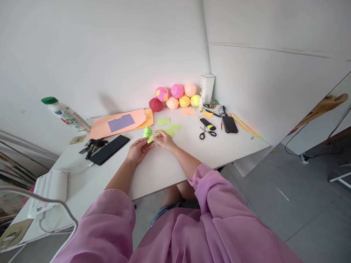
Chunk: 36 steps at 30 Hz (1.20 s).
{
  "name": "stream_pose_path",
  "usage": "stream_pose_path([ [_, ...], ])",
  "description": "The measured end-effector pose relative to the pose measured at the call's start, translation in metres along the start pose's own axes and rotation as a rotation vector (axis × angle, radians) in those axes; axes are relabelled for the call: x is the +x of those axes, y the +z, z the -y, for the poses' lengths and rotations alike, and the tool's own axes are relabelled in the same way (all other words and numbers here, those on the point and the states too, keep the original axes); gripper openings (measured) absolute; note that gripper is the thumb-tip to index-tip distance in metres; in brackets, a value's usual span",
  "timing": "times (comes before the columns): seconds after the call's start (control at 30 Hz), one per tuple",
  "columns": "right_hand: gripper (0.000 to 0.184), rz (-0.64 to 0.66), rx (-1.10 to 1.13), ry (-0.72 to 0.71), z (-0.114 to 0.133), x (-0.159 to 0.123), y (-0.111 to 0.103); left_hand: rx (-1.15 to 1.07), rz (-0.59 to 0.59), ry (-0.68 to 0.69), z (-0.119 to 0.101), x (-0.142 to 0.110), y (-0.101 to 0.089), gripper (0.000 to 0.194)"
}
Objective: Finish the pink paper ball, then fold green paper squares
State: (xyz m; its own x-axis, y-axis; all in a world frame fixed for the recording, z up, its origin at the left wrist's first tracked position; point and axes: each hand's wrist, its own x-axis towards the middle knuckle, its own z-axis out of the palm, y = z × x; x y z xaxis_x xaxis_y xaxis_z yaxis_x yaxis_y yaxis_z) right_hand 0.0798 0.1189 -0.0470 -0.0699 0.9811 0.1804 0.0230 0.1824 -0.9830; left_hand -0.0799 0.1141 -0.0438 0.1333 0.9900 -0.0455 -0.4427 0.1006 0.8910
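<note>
Between my two hands is a small piece of light green paper (pixel 151 138). My left hand (pixel 139 149) pinches its left side, and my right hand (pixel 165 140) has its fingers closed on the right side. Just behind my left fingertips stands a stack of folded green paper pieces (pixel 147 131). Flat green paper pieces (pixel 163 121) lie beyond my right hand, one of them (pixel 175 127) to its right. Part of another green sheet (pixel 169 132) is covered by my right hand.
Several paper balls (pixel 172 102) line the wall. Scissors (pixel 207 133), a box cutter (pixel 207 123) and a phone (pixel 230 124) lie right. Left are orange sheets (pixel 100 127), keys (pixel 93 146), a black power bank or phone (pixel 109 149) and a tilted-looking bottle (pixel 68 116).
</note>
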Motion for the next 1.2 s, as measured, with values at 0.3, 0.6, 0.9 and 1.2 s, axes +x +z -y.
stream_pose_path([
  [0.3,0.035,0.075,0.053,0.080,0.004,0.001,-0.008,0.059,-0.031,0.065,0.005,-0.002,0.003,0.034],
  [0.6,0.018,0.159,0.056,0.113,0.003,0.007,-0.010,0.117,0.039,0.026,0.001,-0.003,0.005,0.036],
  [0.9,0.025,0.298,0.085,0.109,0.012,0.007,-0.037,0.278,0.217,-0.151,-0.010,-0.007,0.022,0.047],
  [1.2,0.036,0.294,0.105,0.045,0.005,-0.002,-0.085,0.389,0.315,-0.096,0.001,0.011,0.064,0.049],
])
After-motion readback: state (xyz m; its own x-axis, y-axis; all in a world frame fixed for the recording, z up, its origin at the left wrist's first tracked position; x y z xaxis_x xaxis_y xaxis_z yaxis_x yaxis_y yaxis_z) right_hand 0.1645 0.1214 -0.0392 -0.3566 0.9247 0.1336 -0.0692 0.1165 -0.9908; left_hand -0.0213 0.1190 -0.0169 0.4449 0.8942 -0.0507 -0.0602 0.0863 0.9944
